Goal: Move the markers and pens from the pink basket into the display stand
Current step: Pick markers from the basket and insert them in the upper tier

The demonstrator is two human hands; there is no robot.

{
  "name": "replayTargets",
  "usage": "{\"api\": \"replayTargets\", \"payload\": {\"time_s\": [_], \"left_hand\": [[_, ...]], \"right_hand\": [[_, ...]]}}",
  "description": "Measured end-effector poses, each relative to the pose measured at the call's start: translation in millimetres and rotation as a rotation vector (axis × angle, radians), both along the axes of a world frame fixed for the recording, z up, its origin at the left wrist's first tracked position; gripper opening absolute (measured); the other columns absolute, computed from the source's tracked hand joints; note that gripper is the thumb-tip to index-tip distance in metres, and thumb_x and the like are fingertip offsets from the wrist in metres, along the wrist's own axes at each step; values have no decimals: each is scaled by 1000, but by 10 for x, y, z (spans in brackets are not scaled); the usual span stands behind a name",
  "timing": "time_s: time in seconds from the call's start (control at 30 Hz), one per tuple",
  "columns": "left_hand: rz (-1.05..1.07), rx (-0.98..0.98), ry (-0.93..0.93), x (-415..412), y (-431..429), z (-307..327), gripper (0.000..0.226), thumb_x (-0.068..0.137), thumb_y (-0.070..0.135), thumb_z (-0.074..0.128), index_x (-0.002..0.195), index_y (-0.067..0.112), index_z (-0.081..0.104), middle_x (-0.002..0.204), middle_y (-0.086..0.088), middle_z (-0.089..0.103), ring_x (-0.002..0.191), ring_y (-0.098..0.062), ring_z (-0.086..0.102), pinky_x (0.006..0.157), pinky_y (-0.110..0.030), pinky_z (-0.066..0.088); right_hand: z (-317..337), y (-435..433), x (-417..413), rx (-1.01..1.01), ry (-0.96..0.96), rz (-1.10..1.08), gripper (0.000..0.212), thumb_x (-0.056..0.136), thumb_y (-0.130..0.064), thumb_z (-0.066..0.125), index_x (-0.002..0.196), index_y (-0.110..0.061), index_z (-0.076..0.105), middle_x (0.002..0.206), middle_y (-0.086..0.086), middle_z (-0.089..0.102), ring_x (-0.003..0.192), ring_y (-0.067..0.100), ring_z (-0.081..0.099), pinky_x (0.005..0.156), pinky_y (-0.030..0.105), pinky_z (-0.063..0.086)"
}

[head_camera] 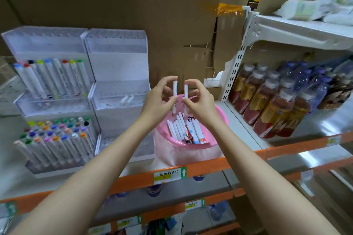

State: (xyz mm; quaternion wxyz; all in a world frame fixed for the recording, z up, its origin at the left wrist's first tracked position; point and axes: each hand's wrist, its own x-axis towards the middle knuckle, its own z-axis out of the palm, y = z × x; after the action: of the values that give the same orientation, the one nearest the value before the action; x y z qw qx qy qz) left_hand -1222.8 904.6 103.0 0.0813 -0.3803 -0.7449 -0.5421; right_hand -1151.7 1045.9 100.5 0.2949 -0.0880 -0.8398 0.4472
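The pink basket [217,139] stands on the shelf with several white markers and pens [188,129] lying in it. Above it, my left hand [159,99] pinches one white marker [174,89] held upright. Beside it, my right hand [198,101] pinches a second white marker [185,91], also upright. To the left stand two clear tiered display stands. The left stand [45,47] holds many coloured-cap markers. The right stand [118,53] has two white markers [127,99] in its middle tier.
Shrink-wrapped packs of brown drink bottles [271,105] fill the shelf to the right. Cardboard boxes [152,5] stand behind the stands and basket. An orange shelf edge [210,168] with price labels runs in front. A white upper shelf [305,28] holds plastic-wrapped goods.
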Motion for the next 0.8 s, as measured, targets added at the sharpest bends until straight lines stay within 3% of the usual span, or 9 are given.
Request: {"api": "replayTargets", "payload": {"time_s": [0.13, 0.27, 0.5, 0.67, 0.8], "left_hand": [[70, 39, 85, -10, -286, 276, 45, 83, 9, 67, 123, 27, 53, 74, 5, 56, 68, -10, 61, 67, -27, 53], [152, 27, 135, -124, -649, 469, 44, 84, 15, 69, 123, 27, 52, 77, 5, 55, 70, -12, 63, 67, -34, 58], [273, 74, 130, -419, -1282, 700, 46, 85, 13, 67, 125, 28, 50, 80, 6, 54, 73, -13, 63, 67, -42, 59], [299, 95, 120, -614, -1683, 784, 46, 87, 12, 66, 127, 27, 51, 85, 1, 55, 75, -14, 63, 69, -40, 59], [300, 92, 110, -778, -1934, 823, 45, 87, 14, 67, 126, 30, 52, 85, 3, 55, 79, -15, 64, 70, -41, 59]], "right_hand": [[208, -225, -133, -13, 75, 47, 43, 83, -9, 71, 119, -28, 54, 77, 0, 65, 75, 13, 66, 75, 36, 58], [408, -482, -304, -1, 130, 135, 41, 84, -6, 70, 117, -25, 54, 77, 8, 62, 74, 22, 65, 74, 48, 56], [692, -1030, -710, 59, 203, 210, 42, 84, -4, 69, 118, -21, 52, 76, 8, 59, 69, 22, 63, 65, 49, 56], [836, -1455, -977, 84, 222, 261, 39, 86, -3, 67, 118, -16, 51, 76, 16, 55, 66, 26, 60, 62, 47, 55], [879, -1759, -1196, 102, 210, 287, 39, 85, -3, 68, 117, -17, 51, 73, 10, 55, 63, 25, 61, 60, 46, 55]]}}
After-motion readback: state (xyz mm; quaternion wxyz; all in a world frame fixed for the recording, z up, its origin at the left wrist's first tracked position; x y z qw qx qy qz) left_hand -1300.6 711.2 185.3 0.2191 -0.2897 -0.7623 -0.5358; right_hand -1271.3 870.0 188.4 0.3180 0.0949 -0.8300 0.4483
